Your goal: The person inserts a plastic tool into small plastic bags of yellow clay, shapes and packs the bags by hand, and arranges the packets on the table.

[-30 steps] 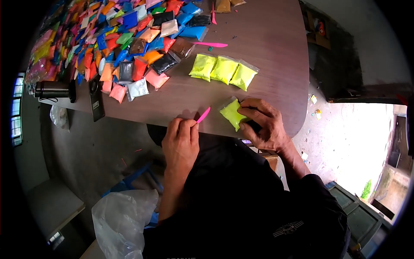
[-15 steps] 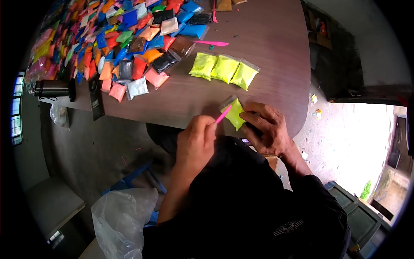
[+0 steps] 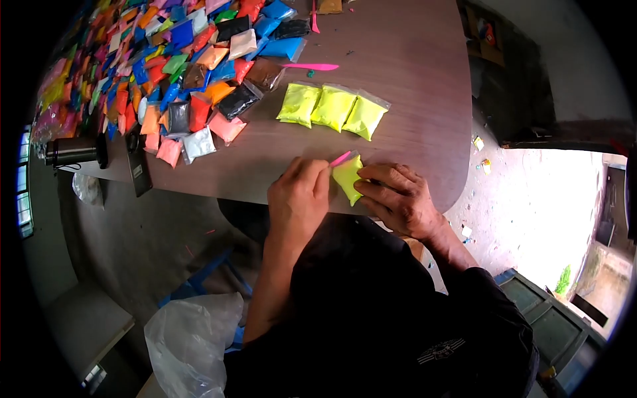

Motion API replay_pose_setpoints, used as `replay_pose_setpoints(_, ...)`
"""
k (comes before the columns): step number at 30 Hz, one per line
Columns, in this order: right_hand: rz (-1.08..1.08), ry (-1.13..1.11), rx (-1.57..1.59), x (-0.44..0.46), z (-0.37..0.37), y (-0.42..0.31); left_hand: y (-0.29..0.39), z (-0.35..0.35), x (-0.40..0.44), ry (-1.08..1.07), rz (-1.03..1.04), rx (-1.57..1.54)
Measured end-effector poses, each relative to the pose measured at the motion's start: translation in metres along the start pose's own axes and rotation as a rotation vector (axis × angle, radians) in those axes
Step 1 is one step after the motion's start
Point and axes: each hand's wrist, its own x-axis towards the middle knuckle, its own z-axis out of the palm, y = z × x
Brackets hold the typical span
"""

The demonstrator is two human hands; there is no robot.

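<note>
My left hand point(image 3: 298, 199) is closed around a pink plastic stick-like tool point(image 3: 341, 158), possibly a modelling knife. The tool's visible end lies at the top of a small neon-yellow packet point(image 3: 346, 180) with a clear plastic edge. My right hand point(image 3: 399, 200) grips this packet's right side between thumb and fingers, near the table's front edge. Beyond my hands, a row of three similar packets lies side by side, among them a middle yellow packet point(image 3: 334, 107).
A large heap of colourful packets point(image 3: 199, 73) covers the table's left part. Another pink tool point(image 3: 312, 66) lies behind the yellow row. A dark cylindrical flask point(image 3: 76, 152) rests at the left edge. A clear plastic bag point(image 3: 194, 341) hangs low on the left.
The pink tool has shifted onto the packet's top edge, and less of it shows now. My left hand has moved slightly up. The whole view has shifted a little.
</note>
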Motion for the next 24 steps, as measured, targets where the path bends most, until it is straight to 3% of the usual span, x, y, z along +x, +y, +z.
replay_pose_setpoints(8,-0.03,0.023,-0.001,-0.002,0.002,0.0,0.022,-0.011,-0.002,-0.052,-0.026,-0.12)
replay_pose_setpoints(14,-0.053,0.016,0.012,-0.002,0.003,0.003,0.022,-0.002,0.013,-0.169,0.034,0.072)
replay_pose_setpoints(24,-0.028,-0.004,0.041,0.0,-0.002,-0.003,0.015,0.001,0.013,-0.058,0.059,0.002)
